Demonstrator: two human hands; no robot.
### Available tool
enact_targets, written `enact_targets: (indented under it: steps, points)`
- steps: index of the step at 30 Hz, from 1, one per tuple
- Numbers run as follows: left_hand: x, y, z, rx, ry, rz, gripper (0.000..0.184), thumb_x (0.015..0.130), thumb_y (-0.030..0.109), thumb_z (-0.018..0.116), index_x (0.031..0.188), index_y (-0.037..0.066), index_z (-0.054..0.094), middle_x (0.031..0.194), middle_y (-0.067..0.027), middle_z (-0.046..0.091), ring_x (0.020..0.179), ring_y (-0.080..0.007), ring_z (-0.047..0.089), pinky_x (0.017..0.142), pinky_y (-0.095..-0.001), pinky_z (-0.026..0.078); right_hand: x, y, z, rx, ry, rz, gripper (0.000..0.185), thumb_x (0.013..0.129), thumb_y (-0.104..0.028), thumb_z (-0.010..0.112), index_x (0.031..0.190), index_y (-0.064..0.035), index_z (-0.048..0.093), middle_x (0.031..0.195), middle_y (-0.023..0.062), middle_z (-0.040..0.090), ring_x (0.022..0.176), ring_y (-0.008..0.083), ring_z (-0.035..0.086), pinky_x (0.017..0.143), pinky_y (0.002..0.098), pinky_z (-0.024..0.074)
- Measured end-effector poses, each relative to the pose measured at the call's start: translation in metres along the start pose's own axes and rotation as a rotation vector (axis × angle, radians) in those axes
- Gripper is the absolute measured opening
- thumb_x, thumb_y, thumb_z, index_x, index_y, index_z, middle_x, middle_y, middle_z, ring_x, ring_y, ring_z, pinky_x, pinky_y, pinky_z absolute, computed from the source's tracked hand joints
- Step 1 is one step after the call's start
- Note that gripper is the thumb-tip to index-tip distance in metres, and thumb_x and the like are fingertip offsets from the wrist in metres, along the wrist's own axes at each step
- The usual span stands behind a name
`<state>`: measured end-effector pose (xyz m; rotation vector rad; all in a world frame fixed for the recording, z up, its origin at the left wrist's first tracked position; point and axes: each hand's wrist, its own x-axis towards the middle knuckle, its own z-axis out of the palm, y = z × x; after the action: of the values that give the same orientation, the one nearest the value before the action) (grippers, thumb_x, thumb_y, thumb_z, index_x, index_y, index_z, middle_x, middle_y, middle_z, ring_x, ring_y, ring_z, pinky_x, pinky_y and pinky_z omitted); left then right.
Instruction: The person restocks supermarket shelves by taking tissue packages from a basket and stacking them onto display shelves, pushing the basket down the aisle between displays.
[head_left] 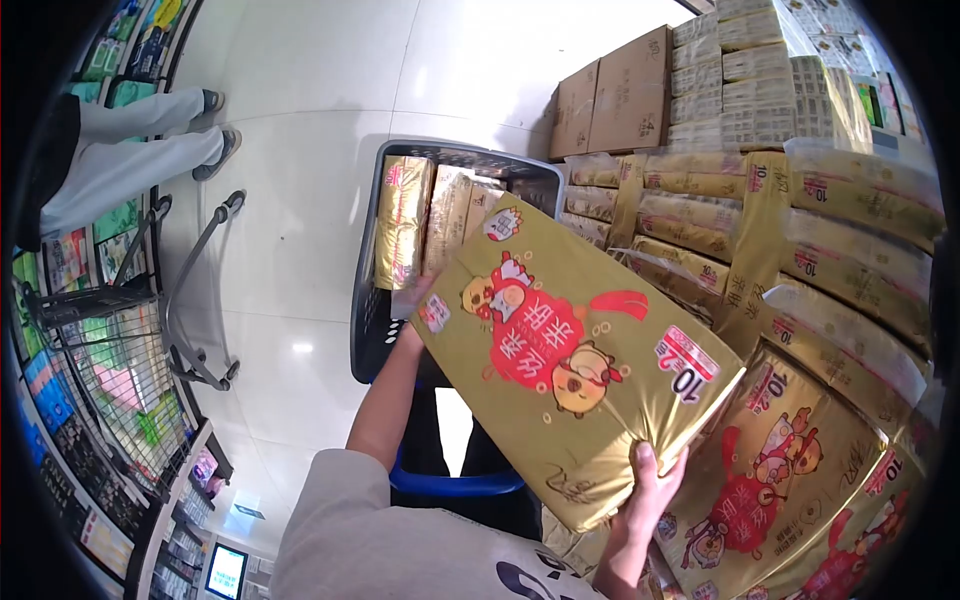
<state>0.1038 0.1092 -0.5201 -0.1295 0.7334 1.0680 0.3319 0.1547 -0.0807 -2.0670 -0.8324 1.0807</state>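
The person is wearing a pale grey shirt (420, 550). Its left sleeve (335, 490) is looking short and loose, ending near the elbow. A dark print (503, 576) of thick, curved strokes is marking the front, partly cut off by the view's edge. The left forearm (384, 405), right forearm (621, 558) and right hand (652, 492) are showing bare.

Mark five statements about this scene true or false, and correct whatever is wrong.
1. The right hand grips the gold tissue pack with its thumb on the printed face. True.
2. The shopping basket holds nothing. False: wrapped packs stand inside it.
3. The curved bar near the person's shirt is red. False: it is blue.
4. Cardboard boxes show beyond the basket. True.
5. The other person wears black trousers. False: they are light-coloured.
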Motion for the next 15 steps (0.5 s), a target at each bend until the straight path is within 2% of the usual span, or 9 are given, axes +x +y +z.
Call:
enact_targets:
  steps: [3, 4, 6, 7, 8, 10, 11, 14, 15]
  points:
    - [-0.015, 0.042, 0.02, -0.544, 0.023, -0.046, 0.084, 0.089, 0.075, 0.037, 0.138, 0.008, 0.051, 0.128, -0.0144, 0.061, 0.118, -0.032, 0.058, 0.101, -0.0483, 0.045, 0.008, 0.028, 0.024, 0.137, 0.021, 0.115, 0.056, 0.085, -0.01, 0.074, 0.132, -0.0009, 0.044, 0.118, 0.0116, 0.059, 0.103, 0.0191, 0.06, 0.094, 0.0339, 0.0486]
    - [-0.01, 0.048, 0.023, -0.541, 0.025, -0.05, 0.084, 0.089, 0.075, 0.037, 0.138, 0.008, 0.051, 0.128, -0.0144, 0.061, 0.118, -0.032, 0.058, 0.101, -0.0483, 0.045, 0.009, 0.039, 0.032, 0.164, 0.021, 0.136, 0.053, 0.088, -0.012, 0.073, 0.131, -0.0008, 0.044, 0.118, 0.0126, 0.059, 0.104, 0.0204, 0.06, 0.095, 0.0353, 0.0483]
    - [0.007, 0.056, 0.034, -0.45, 0.33, 0.105, 0.091, 0.086, 0.079, 0.039, 0.14, 0.007, 0.048, 0.133, -0.014, 0.058, 0.121, -0.0306, 0.055, 0.102, -0.0472, 0.045, 0.011, 0.07, 0.047, 0.211, 0.005, 0.129, 0.052, 0.09, -0.023, 0.071, 0.129, 0.0009, 0.047, 0.115, 0.0122, 0.061, 0.1, 0.0188, 0.062, 0.087, 0.0335, 0.0521]
    - [0.013, 0.058, 0.041, -0.405, 0.383, 0.161, 0.09, 0.084, 0.079, 0.043, 0.14, 0.009, 0.049, 0.135, -0.0123, 0.055, 0.119, -0.0295, 0.056, 0.1, -0.0461, 0.046, 0.013, 0.083, 0.052, 0.221, -0.025, 0.167, 0.049, 0.092, -0.023, 0.07, 0.128, 0.0008, 0.047, 0.115, 0.0124, 0.061, 0.099, 0.0187, 0.063, 0.085, 0.0333, 0.0528]
    - [0.018, 0.062, 0.048, -0.399, 0.384, 0.157, 0.09, 0.084, 0.079, 0.043, 0.14, 0.009, 0.049, 0.135, -0.0123, 0.055, 0.119, -0.0295, 0.056, 0.1, -0.0461, 0.046, 0.016, 0.097, 0.057, 0.231, -0.055, 0.203, 0.046, 0.093, -0.022, 0.068, 0.127, 0.0007, 0.047, 0.115, 0.0126, 0.061, 0.098, 0.0186, 0.063, 0.084, 0.033, 0.0535]
    - [0.024, 0.075, 0.066, -0.262, 0.425, 0.106, 0.087, 0.083, 0.078, 0.047, 0.139, 0.011, 0.05, 0.132, -0.0112, 0.057, 0.116, -0.029, 0.056, 0.099, -0.0453, 0.047, 0.013, 0.124, 0.072, 0.247, -0.074, 0.274, 0.051, 0.093, -0.022, 0.067, 0.133, -0.0007, 0.043, 0.122, 0.0126, 0.059, 0.108, 0.02, 0.06, 0.091, 0.036, 0.0512]
    - [0.013, 0.095, 0.087, -0.274, 0.429, 0.042, 0.079, 0.083, 0.074, 0.054, 0.134, 0.014, 0.056, 0.126, -0.0094, 0.06, 0.109, -0.0265, 0.059, 0.094, -0.0428, 0.049, 0.014, 0.126, 0.081, 0.255, -0.13, 0.307, 0.055, 0.093, -0.021, 0.068, 0.136, -0.0017, 0.04, 0.125, 0.0127, 0.057, 0.112, 0.0208, 0.058, 0.094, 0.0373, 0.0502]
    - [0.015, 0.113, 0.077, -0.082, 0.47, -0.06, 0.072, 0.081, 0.069, 0.06, 0.128, 0.015, 0.06, 0.119, -0.0073, 0.064, 0.103, -0.0229, 0.061, 0.089, -0.0399, 0.051, 0.012, 0.126, 0.099, 0.318, -0.265, 0.449, 0.064, 0.092, -0.018, 0.069, 0.143, -0.007, 0.032, 0.133, 0.0113, 0.051, 0.119, 0.0237, 0.055, 0.099, 0.0423, 0.0483]
    - [0.02, 0.109, 0.063, -0.087, 0.433, -0.051, 0.066, 0.08, 0.064, 0.065, 0.124, 0.014, 0.062, 0.114, -0.0056, 0.066, 0.098, -0.0199, 0.063, 0.086, -0.0368, 0.052, 0.013, 0.137, 0.099, 0.349, -0.283, 0.48, 0.066, 0.092, -0.016, 0.069, 0.144, -0.0113, 0.03, 0.136, 0.0103, 0.049, 0.12, 0.025, 0.055, 0.099, 0.0451, 0.0488]
